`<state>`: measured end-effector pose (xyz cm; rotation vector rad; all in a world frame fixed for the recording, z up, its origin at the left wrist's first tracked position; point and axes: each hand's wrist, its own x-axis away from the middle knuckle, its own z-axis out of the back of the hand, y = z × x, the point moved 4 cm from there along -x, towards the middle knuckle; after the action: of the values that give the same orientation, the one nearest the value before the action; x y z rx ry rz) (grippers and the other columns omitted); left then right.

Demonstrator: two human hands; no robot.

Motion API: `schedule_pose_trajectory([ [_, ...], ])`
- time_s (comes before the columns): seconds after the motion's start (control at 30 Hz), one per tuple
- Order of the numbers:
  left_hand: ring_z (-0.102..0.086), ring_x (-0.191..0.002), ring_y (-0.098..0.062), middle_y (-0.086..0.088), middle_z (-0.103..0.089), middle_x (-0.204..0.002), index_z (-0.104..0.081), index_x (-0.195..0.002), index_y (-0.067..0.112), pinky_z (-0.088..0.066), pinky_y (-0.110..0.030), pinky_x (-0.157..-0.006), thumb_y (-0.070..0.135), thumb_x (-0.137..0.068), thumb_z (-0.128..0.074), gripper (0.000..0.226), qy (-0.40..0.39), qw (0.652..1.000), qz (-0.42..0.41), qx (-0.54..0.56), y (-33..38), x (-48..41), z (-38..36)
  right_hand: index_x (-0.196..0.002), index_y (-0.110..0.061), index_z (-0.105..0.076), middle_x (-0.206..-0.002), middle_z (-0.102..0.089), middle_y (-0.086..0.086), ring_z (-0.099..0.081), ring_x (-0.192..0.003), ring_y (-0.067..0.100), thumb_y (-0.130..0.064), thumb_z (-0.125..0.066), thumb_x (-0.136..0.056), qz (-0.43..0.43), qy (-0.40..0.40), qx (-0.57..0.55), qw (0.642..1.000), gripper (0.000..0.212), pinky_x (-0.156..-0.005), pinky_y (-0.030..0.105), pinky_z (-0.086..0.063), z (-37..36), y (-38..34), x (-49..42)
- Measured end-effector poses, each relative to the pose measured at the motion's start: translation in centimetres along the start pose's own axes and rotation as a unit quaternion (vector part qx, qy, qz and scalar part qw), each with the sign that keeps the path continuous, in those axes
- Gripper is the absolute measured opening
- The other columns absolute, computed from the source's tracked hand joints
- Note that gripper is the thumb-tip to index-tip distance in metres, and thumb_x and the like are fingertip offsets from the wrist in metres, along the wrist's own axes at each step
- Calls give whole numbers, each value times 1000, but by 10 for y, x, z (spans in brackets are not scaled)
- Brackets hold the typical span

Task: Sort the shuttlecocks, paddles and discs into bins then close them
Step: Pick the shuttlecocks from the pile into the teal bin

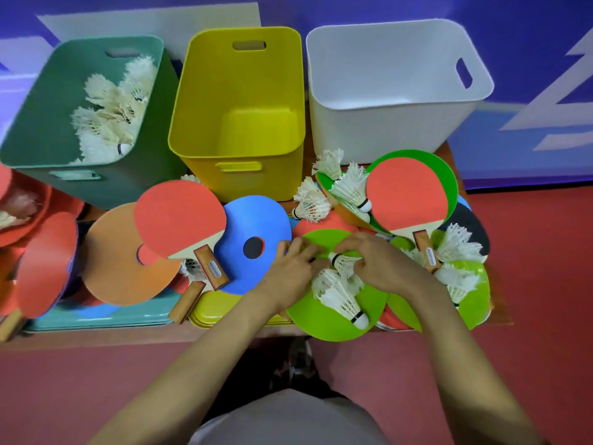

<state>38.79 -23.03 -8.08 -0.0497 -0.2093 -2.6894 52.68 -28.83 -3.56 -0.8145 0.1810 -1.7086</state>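
Both hands meet over a green disc [324, 322] at the table's front. My right hand [382, 268] pinches a white shuttlecock [345, 263] by its feathers. My left hand [293, 268] lies flat beside it, fingers on the disc; whether it holds anything is hidden. Two more shuttlecocks [343, 300] lie on the disc just below the hands. The green bin [29, 139] at back left holds several shuttlecocks. The yellow bin [237, 91] and white bin [385, 75] hold nothing. A red paddle [179, 216] lies left of centre, another red paddle [407, 194] at right.
A blue disc [253, 226] and an orange disc [118, 261] lie left of my hands. A teal lid [96, 319] and a yellow lid [218, 311] lie flat at the front edge under the pile. More shuttlecocks [340, 187] and discs crowd the right side. Red floor surrounds the table.
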Motion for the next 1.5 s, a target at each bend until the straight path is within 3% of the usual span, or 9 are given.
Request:
schedule_pose_trajectory([
  [0.2,-41,-102,-21,-1,-66,-99,-50,-110,17,-26,-40,-84,19,-63,-76,53,77,995,-41,39,-1,4,7,-122,-21,-59,-125,-50,2,-45,-120,16,-3,-60,-80,18,-4,-33,999,45,-93,26,-38,7,12,5],
  [0.47,-51,-108,-19,-3,-57,-121,-36,-130,20,-22,-33,-109,25,-89,-53,45,105,980,-3,169,-14,15,17,-100,-17,-70,-99,-66,3,-61,-90,25,-8,-56,-90,73,217,-20,973,19,-70,39,-50,27,-4,4],
  [0.63,-46,-88,-10,-1,-42,-115,-24,-144,32,-31,-16,-69,25,-94,-54,60,146,971,31,186,-23,26,42,-106,-20,-67,-106,-65,-1,-60,-94,23,-18,-51,-94,60,256,-24,964,20,-76,36,-48,42,-28,-10],
  [0.77,-52,-100,-7,2,-43,-122,-34,-133,31,-47,-27,-83,29,-93,-55,45,192,935,70,290,-37,31,52,-104,-20,-67,-106,-66,1,-60,-94,26,-19,-52,-93,65,302,-26,951,19,-75,36,-48,50,-51,-23],
  [0.83,-48,-108,1,-1,-48,-122,-39,-124,23,-40,-17,-95,24,-89,-63,42,259,892,116,352,-48,33,58,-101,-20,-67,-103,-67,3,-62,-92,27,-21,-52,-91,77,332,-55,938,18,-76,39,-50,57,-63,-30],
  [0.97,-46,-97,10,13,-44,-107,-41,-105,30,-35,-6,-81,11,-81,-72,43,336,834,187,396,-72,46,75,-98,-20,-68,-98,-68,3,-63,-89,24,-21,-51,-91,113,351,-103,924,18,-77,43,-51,66,-92,-44],
  [1.17,-40,-113,9,-6,-45,-122,-45,-90,14,-37,-4,-79,5,-74,-77,38,388,807,202,397,-113,72,91,-98,-21,-67,-101,-66,1,-61,-84,11,-19,-51,-95,138,332,-132,924,17,-74,37,-50,62,-136,-67],
  [1.4,-56,-103,-13,0,-50,-116,-46,-98,24,-50,-19,-77,11,-79,-74,36,405,779,165,450,-151,87,109,-95,-22,-68,-98,-66,-3,-58,-84,7,-18,-53,-93,161,359,-163,905,15,-73,35,-51,62,-176,-91],
  [1.5,-52,-107,-9,2,-53,-112,-50,-91,17,-41,-15,-84,17,-78,-76,29,475,769,192,382,-166,97,130,-93,-23,-68,-98,-67,-4,-60,-85,9,-23,-53,-91,178,361,-149,903,15,-72,38,-52,65,-197,-103],
])
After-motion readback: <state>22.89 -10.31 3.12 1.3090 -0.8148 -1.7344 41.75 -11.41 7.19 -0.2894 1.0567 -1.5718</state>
